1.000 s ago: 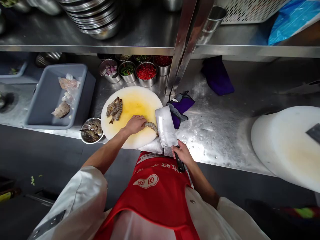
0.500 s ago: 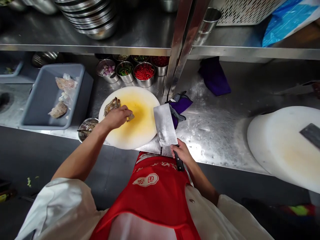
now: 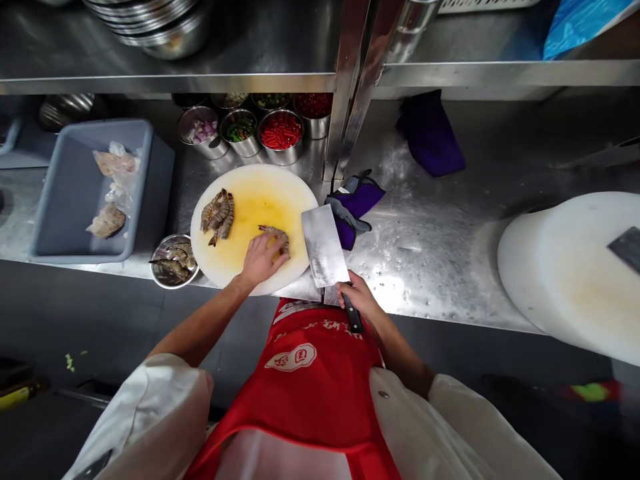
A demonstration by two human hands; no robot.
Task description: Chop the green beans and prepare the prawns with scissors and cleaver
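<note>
On the round white cutting board (image 3: 240, 260), stained yellow in the middle, my left hand (image 3: 261, 257) rests near the front edge. Its fingers are apart and touch a single shrimp (image 3: 281, 239). Several shrimp (image 3: 218, 215) lie in a group at the board's left. My right hand (image 3: 356, 295) is wrapped round the black handle of a cleaver (image 3: 326, 245), whose broad blade lies just right of the board. A small metal bowl (image 3: 175, 261) with more shrimp stands against the board's left side.
A grey bin (image 3: 165, 167) with plastic and scraps stands left. Metal cups of chopped red chillies (image 3: 281, 133) and other ingredients are behind the board. Purple gloves (image 3: 357, 203) lie beside the cleaver. A second board (image 3: 565, 267) stands right, and a metal shelf edge (image 3: 200, 83) crosses above.
My left hand has moved right and nearer to me, from beside the shrimp group. The single shrimp now lies at the board's right. The cleaver stays in my right hand.
</note>
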